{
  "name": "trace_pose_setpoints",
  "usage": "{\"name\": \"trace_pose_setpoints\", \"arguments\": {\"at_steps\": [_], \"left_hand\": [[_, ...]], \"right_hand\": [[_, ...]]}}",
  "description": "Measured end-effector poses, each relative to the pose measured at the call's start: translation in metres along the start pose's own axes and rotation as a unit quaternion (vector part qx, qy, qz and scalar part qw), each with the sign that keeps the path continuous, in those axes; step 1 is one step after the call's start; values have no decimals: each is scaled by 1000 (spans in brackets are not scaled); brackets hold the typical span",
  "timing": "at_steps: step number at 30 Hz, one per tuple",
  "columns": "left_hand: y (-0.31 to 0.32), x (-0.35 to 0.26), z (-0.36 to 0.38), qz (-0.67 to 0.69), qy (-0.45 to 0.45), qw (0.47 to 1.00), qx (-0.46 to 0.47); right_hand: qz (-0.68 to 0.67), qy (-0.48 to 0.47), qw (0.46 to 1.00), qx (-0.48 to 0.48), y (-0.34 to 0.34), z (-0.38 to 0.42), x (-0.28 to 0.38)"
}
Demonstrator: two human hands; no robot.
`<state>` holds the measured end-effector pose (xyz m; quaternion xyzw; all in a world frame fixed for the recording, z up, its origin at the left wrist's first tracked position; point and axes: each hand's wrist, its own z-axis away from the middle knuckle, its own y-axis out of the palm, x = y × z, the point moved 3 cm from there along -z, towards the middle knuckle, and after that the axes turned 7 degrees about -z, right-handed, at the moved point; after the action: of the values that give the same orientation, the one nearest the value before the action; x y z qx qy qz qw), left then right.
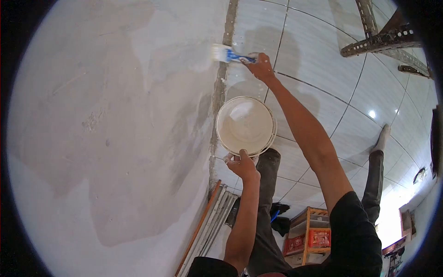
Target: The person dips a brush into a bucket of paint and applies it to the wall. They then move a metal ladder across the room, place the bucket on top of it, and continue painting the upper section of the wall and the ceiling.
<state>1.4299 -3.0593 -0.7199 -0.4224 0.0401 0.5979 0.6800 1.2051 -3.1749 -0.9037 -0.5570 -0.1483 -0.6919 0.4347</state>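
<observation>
A round white bucket (245, 124) holds whitish paint. My left hand (243, 167) grips its near rim, the thumb over the edge. Farther out, my right hand (261, 67) is closed on the blue handle of a paintbrush (228, 53). The brush's pale bristles lie against the lower part of the wall (115, 115), close to where it meets the floor, and look slightly blurred. Darker, damp-looking patches and whiter areas show on the wall.
White floor tiles (314, 87) run along the wall. A perforated metal frame (380, 42) stands at the upper right. Long strips (210, 221) lean by the wall near my left arm. A wooden rack (308, 231) with red crates is at the bottom.
</observation>
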Motion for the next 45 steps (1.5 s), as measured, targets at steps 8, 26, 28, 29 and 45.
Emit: {"name": "trace_pose_setpoints", "arguments": {"at_steps": [8,26,28,29,45], "left_hand": [[-11,11,-17,-11,29,999,-37],[-5,4,-11,0,-26,998,-51],[-10,4,-15,4,-32,998,-50],[-10,2,-16,14,-35,998,-45],[-13,25,-23,42,-54,995,-79]], "right_hand": [[-39,-22,997,-68,37,47,81],[-289,-54,950,105,8,39,71],[-147,-6,987,59,2,35,37],[-149,-6,987,58,11,32,13],[-340,-69,933,99,-63,98,208]]}}
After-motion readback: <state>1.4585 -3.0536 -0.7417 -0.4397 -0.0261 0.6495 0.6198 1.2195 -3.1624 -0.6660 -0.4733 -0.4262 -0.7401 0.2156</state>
